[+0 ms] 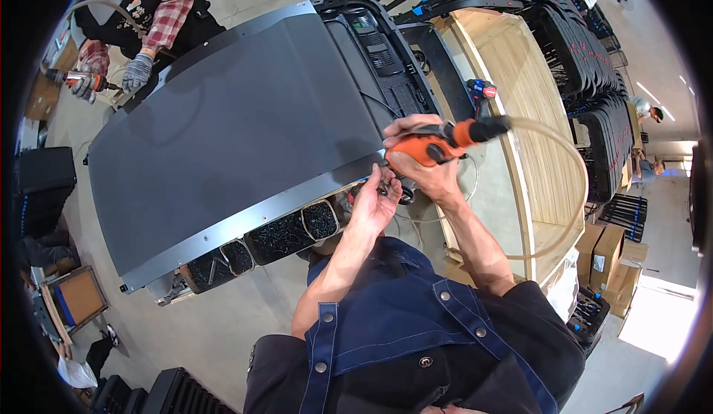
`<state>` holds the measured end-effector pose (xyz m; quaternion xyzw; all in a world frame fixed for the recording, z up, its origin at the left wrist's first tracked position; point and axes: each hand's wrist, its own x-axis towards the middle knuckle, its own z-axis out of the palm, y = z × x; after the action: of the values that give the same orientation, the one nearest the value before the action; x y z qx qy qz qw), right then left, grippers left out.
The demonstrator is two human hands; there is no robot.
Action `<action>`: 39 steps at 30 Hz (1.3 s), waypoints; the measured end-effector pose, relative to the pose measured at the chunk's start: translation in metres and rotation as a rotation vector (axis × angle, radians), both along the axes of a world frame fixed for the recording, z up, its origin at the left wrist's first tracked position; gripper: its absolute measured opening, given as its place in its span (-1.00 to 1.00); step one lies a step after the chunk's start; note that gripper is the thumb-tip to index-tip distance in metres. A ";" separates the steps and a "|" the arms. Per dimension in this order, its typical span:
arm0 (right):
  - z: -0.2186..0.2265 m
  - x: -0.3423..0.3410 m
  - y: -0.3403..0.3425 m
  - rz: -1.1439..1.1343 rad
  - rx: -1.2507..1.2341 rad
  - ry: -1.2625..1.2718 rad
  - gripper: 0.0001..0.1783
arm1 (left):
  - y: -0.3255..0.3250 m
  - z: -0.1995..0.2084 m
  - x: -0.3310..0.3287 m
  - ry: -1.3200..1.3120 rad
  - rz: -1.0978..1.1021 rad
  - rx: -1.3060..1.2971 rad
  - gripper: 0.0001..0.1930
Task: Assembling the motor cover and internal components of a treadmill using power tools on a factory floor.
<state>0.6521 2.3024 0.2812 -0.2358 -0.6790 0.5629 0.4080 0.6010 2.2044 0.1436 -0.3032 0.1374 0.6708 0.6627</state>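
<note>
My right hand (437, 179) is wrapped round an orange and black power screwdriver (417, 149) with a clear hose (570, 154) running from its rear end. The tool points left, at the near corner of a treadmill deck (245, 117) with a dark belt and silver side rails (245, 228). Just below the tool's tip, my left hand (377, 202) is turned palm up with its fingers curled together beside the rail's end. Whatever lies between those fingers is too small to make out. Beyond the rail, the motor compartment (382, 57) lies uncovered.
Bins of dark screws (276, 242) stand under the near rail. To the right are a wooden crate (520, 65), a blue and red cordless drill (483, 89) and stacked black frames (587, 57). Across the deck, a gloved co-worker (137, 72) holds another orange screwdriver (80, 80).
</note>
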 end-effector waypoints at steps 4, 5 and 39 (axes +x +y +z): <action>0.004 -0.010 0.008 0.239 -0.035 -0.113 -0.51 | -0.027 0.011 -0.004 0.270 -0.074 0.128 -0.71; 0.007 -0.013 0.006 0.295 -0.083 -0.175 -0.53 | -0.035 0.012 -0.006 0.335 -0.090 0.145 -0.60; -0.005 0.014 -0.050 0.255 -0.640 0.513 -0.44 | -0.146 0.051 -0.037 0.538 0.217 -0.066 -0.79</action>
<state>0.6661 2.2527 0.2762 -0.1170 -0.3701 0.8316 0.3971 0.5642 2.0588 0.1949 -0.1484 0.2967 0.7894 0.5166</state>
